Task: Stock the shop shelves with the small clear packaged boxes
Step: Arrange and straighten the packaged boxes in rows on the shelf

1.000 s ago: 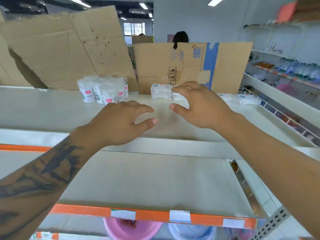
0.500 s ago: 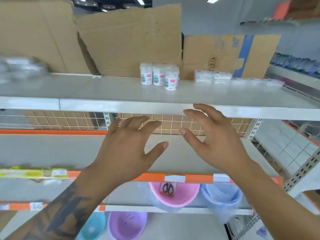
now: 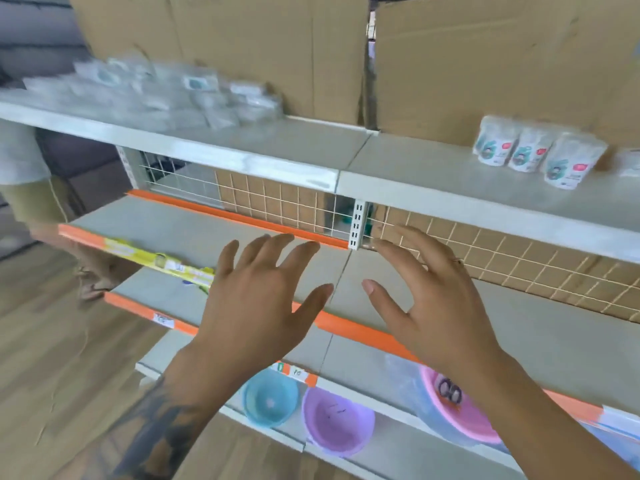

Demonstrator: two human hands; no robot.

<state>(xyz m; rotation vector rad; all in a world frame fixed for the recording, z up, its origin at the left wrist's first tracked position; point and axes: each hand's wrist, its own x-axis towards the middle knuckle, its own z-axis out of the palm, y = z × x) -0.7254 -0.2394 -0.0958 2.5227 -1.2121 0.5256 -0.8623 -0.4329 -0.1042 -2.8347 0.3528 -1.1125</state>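
A blurred heap of small clear packaged boxes [image 3: 162, 91] lies on the top shelf [image 3: 277, 161] at the upper left. My left hand [image 3: 256, 306] and my right hand [image 3: 436, 306] hover side by side in front of the middle shelf [image 3: 540, 341], fingers spread, holding nothing. Both hands are well below and to the right of the heap. Three white round tubs [image 3: 533, 154] stand on the top shelf at the right.
Cardboard sheets [image 3: 242, 46] back the top shelf. A wire grid [image 3: 277, 199] backs the middle shelf. Blue, purple and pink plastic bowls [image 3: 336, 424] sit on the lowest shelf. A person's legs [image 3: 41, 209] stand at the left on the wooden floor.
My view has swung left and down, so the heap of clear boxes has come into view. Both hands stayed empty and spread, now lower in front of the middle shelf.
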